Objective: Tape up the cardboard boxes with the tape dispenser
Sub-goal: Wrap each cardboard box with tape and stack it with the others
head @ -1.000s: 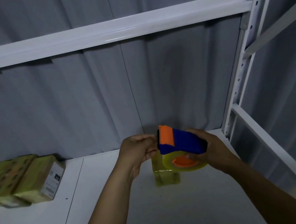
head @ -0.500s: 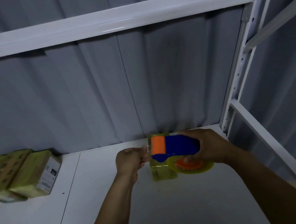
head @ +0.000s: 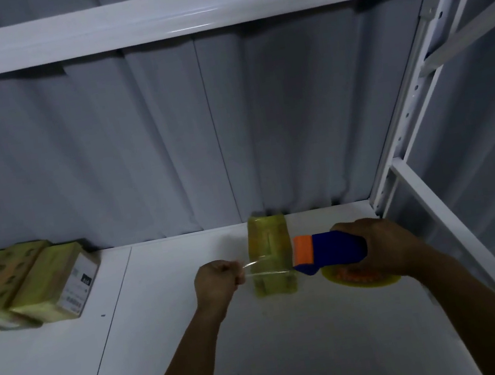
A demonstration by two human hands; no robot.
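Toward the far edge of the white shelf point(head: 167, 346) stands a small yellowish cardboard box point(head: 270, 245), with a clear strip of tape point(head: 264, 264) stretched across it. The right hand point(head: 388, 246) keeps its grip wrapped round the blue-and-orange tape dispenser point(head: 331, 253), just right of the box. The left hand point(head: 219, 281) pinches the strip's free end. More boxes point(head: 28, 286) lie at the far left.

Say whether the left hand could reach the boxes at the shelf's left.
Likely yes: only bare shelf lies between the left hand and those boxes, though it is pinching tape drawn from the tape dispenser.
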